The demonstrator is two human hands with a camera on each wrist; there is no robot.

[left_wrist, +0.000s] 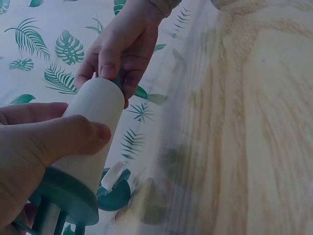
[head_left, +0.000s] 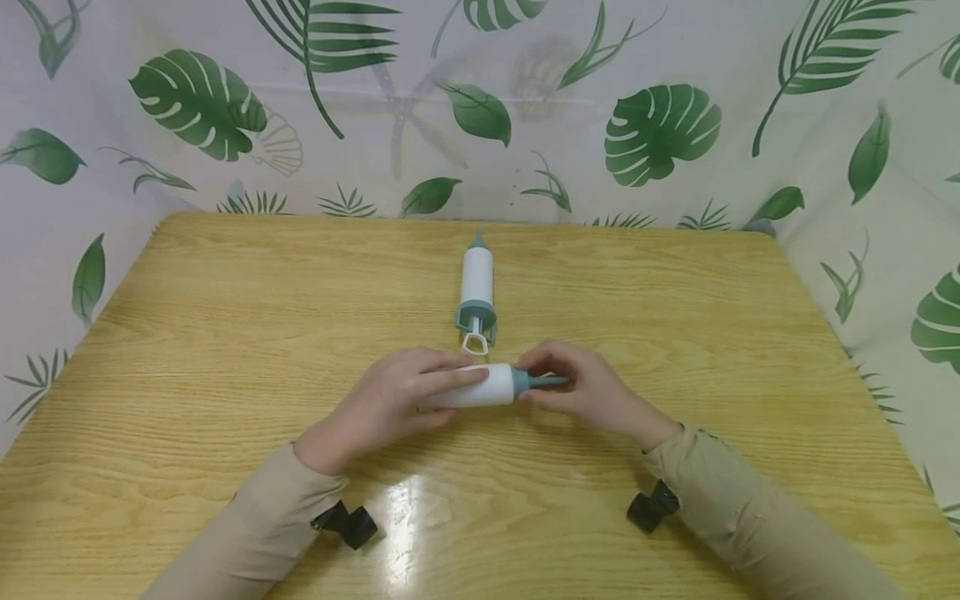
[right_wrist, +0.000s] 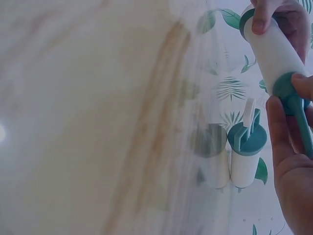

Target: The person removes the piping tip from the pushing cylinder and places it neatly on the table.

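Observation:
A white syringe point(head_left: 497, 385) with a teal nozzle lies sideways between both hands in the head view. My left hand point(head_left: 397, 396) grips its barrel, thumb and fingers around it. At the other end my right hand point(head_left: 592, 392) pinches the teal nozzle base point(right_wrist: 288, 93), and the long thin tip runs along the palm. In the left wrist view the teal flange point(left_wrist: 66, 196) shows at the syringe's rear. A second syringe point(head_left: 477, 275) of the same kind lies just beyond the hands, its nozzle pointing away and its white looped handle toward me.
The wood-grain table point(head_left: 262, 317) extends around both arms. Behind it hangs a leaf-patterned cloth point(head_left: 555, 117). Black wrist cameras point(head_left: 356, 525) are strapped beneath the sleeves, close above the tabletop.

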